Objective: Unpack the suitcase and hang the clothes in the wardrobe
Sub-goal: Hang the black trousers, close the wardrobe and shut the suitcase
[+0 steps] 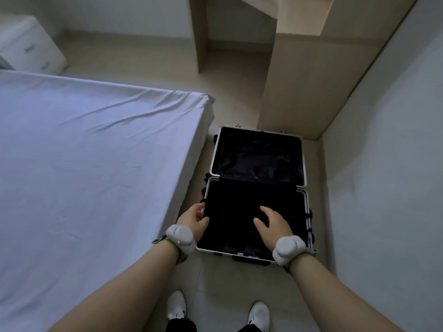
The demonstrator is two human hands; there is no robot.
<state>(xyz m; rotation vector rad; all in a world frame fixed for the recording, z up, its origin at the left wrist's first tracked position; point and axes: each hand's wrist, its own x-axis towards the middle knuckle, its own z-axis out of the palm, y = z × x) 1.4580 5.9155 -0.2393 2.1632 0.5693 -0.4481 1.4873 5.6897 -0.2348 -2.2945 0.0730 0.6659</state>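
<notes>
A suitcase with a silver frame [305,164] lies open flat on the floor between the bed and the wall. Its far half holds dark clothes [261,164], hard to make out in the dim light. The near half looks black; its contents cannot be told apart. My left hand [195,220] is at the near half's left rim, fingers curled around the edge. My right hand [272,224] hovers over the near half with fingers spread, holding nothing. The beige wardrobe [299,92] stands just beyond the suitcase.
A bed with a pale sheet [96,152] fills the left side, its corner close to the suitcase. A white wall [388,152] runs along the right. A white nightstand [31,46] is at the far left. My white shoes [177,305] stand on the floor.
</notes>
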